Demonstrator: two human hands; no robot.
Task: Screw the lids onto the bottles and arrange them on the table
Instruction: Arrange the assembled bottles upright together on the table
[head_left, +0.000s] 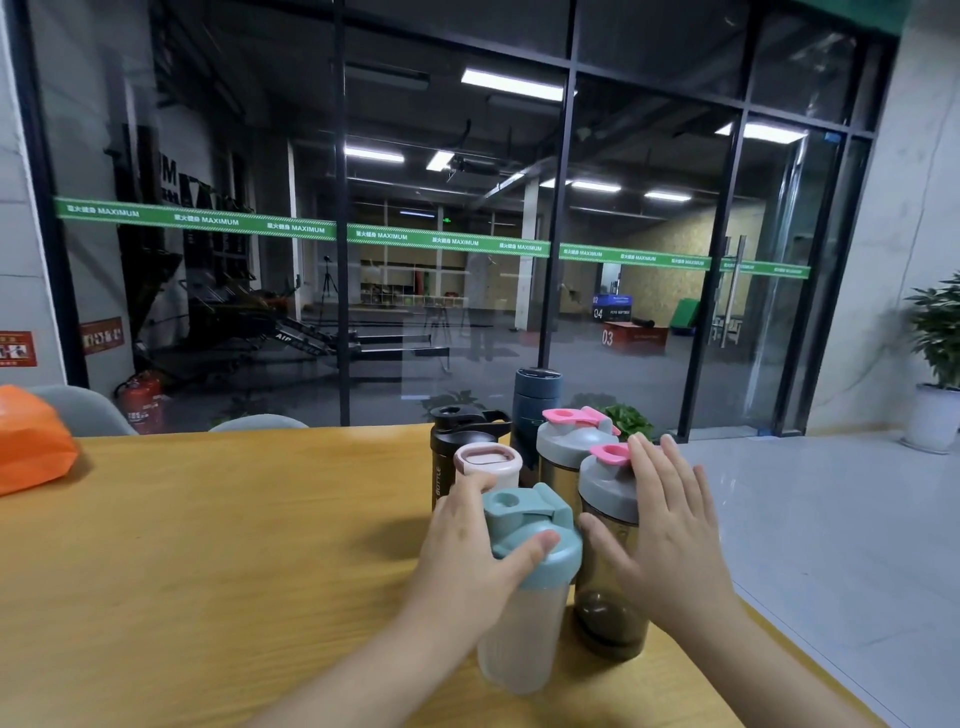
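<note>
Several lidded bottles stand grouped on the wooden table (208, 545). Nearest is a frosted white bottle with a teal lid (524, 613); my left hand (467, 551) grips it at the lid, thumb laid over the lid's front. To its right stands a smoky dark bottle with a grey lid and pink cap (608, 566); my right hand (670, 525) lies flat against its right side with straight fingers. Behind are a pale pink-lidded bottle (487, 461), a black bottle (462, 431), a dark blue bottle (535, 405) and another grey-and-pink-lidded bottle (566, 447).
An orange bag (31, 441) lies at the table's far left. The table's right edge runs diagonally just right of the bottles, with grey floor beyond. Chair backs (88, 410) and a glass wall stand behind the table. A potted plant (935, 364) is at the far right.
</note>
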